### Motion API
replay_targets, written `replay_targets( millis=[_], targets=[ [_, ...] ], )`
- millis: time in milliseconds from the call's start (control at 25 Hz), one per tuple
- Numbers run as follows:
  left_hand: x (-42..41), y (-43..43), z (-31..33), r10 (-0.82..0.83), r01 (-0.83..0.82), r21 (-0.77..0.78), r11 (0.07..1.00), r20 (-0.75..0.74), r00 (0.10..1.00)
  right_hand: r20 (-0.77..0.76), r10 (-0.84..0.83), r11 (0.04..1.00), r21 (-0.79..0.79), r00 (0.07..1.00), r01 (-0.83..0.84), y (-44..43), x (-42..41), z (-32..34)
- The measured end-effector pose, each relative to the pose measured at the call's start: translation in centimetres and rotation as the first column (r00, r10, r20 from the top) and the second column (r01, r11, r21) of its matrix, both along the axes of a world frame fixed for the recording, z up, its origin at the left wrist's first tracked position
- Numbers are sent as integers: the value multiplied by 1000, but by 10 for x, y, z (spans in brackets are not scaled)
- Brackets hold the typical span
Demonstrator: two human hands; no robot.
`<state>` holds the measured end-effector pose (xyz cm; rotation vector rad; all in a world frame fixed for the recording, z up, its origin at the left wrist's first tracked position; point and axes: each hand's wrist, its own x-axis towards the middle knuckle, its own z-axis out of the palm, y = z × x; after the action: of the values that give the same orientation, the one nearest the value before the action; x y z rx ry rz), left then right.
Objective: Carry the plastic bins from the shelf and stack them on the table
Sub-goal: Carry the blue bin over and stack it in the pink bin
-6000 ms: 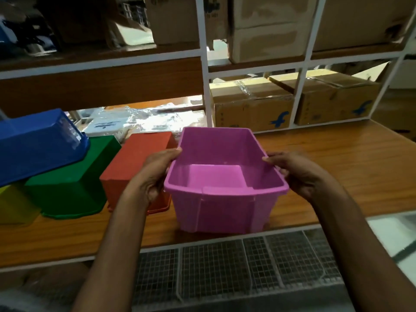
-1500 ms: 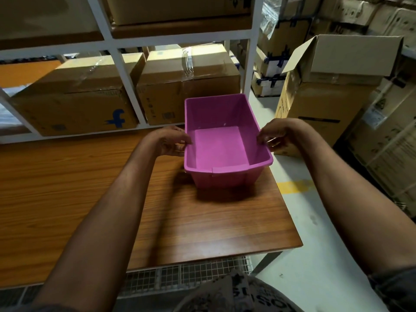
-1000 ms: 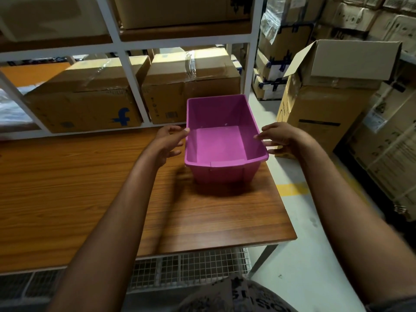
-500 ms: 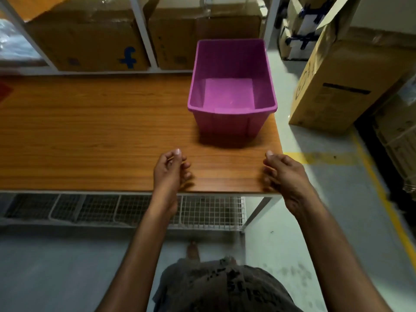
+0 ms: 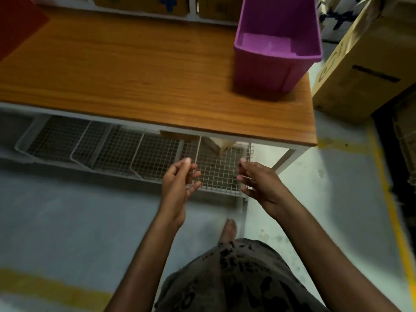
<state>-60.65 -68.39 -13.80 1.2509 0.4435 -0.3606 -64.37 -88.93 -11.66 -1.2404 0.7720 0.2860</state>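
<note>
Right at the near edge, a dark patterned garment (image 5: 236, 278) fills the bottom, and a bare foot (image 5: 229, 228) pokes out ahead of it on the grey floor (image 5: 67, 221). A yellow line (image 5: 391, 210) runs along the floor on the right. Up come both forearms, and here are the hands. The left hand (image 5: 177, 183) and right hand (image 5: 258, 183) hang in the air, palms turned towards each other with a clear gap between them. The fingers are loose and lightly bent, and both hands are empty. They float in front of the bench, over the wire mesh baskets (image 5: 108, 149) slung beneath it, touching neither. Next, the bench (image 5: 135, 70) itself, with a wood-grain top and a white frame. And there is the purple bin (image 5: 276, 48), upright with its mouth open to the ceiling, standing on the far right part of the bench. It sits close to the right-hand edge, well apart from both hands. Off the bench to the right, a big cardboard box (image 5: 364, 64) stands on the floor. At the far left a red shape (image 5: 15, 25) is cut off by the frame, too little to say what it is. Furthest back, cartons (image 5: 139, 3) line up behind the bench, one with a blue mark
</note>
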Motion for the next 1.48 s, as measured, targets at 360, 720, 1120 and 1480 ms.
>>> replay_targets(
  millis=[360,720,1120,1480],
  targets=[
    [-126,150,-18,238,-258,-79,963,-202,950,-177,262,955,193,949,-228,164,-87,-21],
    [-143,297,-34,271,-337,527,780,201,941,9,571,818,-93,821,-568,316,-43,-30],
    [-35,506,-25,420,-446,592,671,192,887,247,859,512,-395,448,-763,546,109,-38],
    [91,684,-15,473,-484,416,770,136,871,242,711,700,-160,660,-696,716,224,-28]
  ],
)
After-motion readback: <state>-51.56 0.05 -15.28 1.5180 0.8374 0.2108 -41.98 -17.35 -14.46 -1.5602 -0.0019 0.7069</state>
